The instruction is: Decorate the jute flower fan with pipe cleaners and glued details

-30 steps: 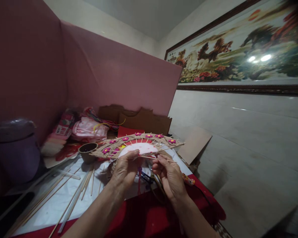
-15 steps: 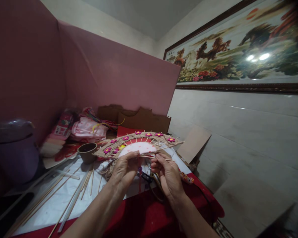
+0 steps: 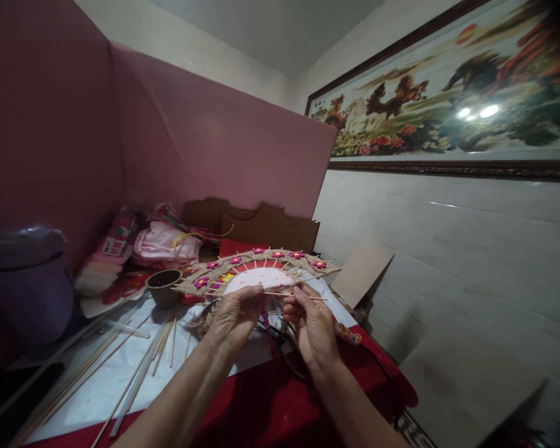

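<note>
A handmade fan [image 3: 261, 279] of thin sticks, woven with tan twine and dotted with purple flowers, is held out over the table. Its inner half-circle is white cloth with pink dots. My left hand [image 3: 239, 314] pinches the lower edge of that cloth, thumb on top. At the lower right corner, my right hand [image 3: 312, 320] closes its thumb and fingers on the same fan; a thin stick end juts out beyond them. Beneath the hands lie scissors [image 3: 292, 348], partly hidden, and a coil of twine [image 3: 205, 319].
A brown cup [image 3: 164, 287] stands left of the fan. Loose wooden sticks [image 3: 161, 348] and clear glue sticks [image 3: 137, 386] lie on white paper. Bagged cloth [image 3: 165, 244] and cardboard [image 3: 270, 227] are at the back. A patterned handle [image 3: 348, 334] with a cord lies on the right.
The fan tilts slightly, showing a bit more of the dotted cloth. Both hands keep nearly the same place and grip, and the view shifts a little.
</note>
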### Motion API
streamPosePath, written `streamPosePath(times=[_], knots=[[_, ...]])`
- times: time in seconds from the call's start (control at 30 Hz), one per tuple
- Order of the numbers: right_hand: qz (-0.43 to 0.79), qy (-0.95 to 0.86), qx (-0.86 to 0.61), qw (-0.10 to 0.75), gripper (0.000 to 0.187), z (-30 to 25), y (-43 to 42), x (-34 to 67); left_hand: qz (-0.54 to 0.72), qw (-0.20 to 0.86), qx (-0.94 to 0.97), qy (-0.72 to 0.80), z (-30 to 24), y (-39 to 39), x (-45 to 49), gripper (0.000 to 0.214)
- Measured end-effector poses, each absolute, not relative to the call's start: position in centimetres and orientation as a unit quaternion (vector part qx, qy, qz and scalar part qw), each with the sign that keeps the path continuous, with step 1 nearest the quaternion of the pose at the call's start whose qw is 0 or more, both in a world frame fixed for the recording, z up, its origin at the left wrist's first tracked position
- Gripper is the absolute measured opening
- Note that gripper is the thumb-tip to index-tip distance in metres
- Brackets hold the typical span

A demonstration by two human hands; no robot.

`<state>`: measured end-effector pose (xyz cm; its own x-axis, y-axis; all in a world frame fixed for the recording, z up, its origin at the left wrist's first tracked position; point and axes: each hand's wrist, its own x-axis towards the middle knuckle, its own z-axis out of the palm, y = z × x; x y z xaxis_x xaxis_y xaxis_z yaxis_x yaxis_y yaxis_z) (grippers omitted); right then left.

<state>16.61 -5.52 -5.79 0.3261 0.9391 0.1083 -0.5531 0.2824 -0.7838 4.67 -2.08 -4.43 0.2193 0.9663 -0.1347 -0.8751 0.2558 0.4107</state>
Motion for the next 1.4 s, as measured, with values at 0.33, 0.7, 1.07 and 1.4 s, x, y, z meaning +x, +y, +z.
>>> streamPosePath(times=[0.33, 0.7, 1.07, 1.4], knots=[[0.486, -0.292, -0.32, 0.759, 0.033, -5.8, -5.2, 16.3, 0.594, 0.774, 0.14, 0.17, -4.1, -2.1, 4.3, 0.031], [0.475, -0.301, -0.322, 0.761, 0.038, -5.4, -5.1, 15.8, 0.604, 0.766, 0.156, 0.156, -3.5, -2.2, 4.2, 0.038], [0.412, -0.282, -0.338, 0.798, 0.041, -5.7, -4.7, 15.5, 0.617, 0.729, 0.211, 0.207, -4.9, -1.5, 4.6, 0.016], [0.392, -0.301, -0.344, 0.798, 0.041, -5.8, -4.3, 15.5, 0.656, 0.701, 0.198, 0.199, -5.0, -1.0, 4.4, 0.021]])
